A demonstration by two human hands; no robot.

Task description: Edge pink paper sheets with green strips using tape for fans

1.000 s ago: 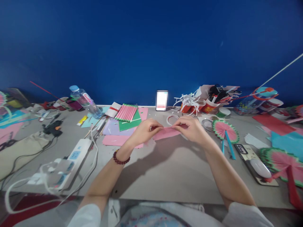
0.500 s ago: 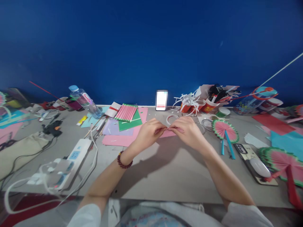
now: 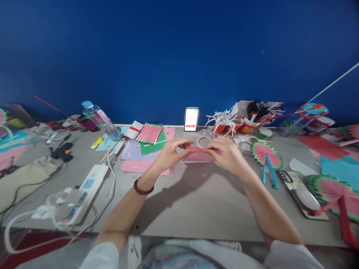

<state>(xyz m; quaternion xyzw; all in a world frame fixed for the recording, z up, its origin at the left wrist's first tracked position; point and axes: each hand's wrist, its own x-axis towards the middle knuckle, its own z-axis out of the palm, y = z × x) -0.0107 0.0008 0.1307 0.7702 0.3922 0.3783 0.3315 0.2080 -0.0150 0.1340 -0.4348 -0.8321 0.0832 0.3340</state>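
My left hand [image 3: 171, 152] and my right hand [image 3: 224, 152] are raised over the middle of the grey table [image 3: 196, 198]. Both pinch the top fold of a pink paper sheet [image 3: 198, 155] that hangs between them. The left wrist wears a dark red bead bracelet [image 3: 141, 189]. A ring of white tape [image 3: 203, 141] lies just behind the hands.
Coloured sheets and a folded pink-green paper stack [image 3: 150, 133] lie to the left, beside a water bottle [image 3: 98, 119] and a white power strip [image 3: 84, 188]. A phone [image 3: 191, 118] stands at the wall. Paper fans [image 3: 266, 155], a phone with a mouse [image 3: 304, 194] and paper cups [image 3: 246, 126] sit right.
The hands drew close together half a second ago, then spread slightly again; the pink paper's pinched fold now sits a little higher, with the sheet hanging below it.
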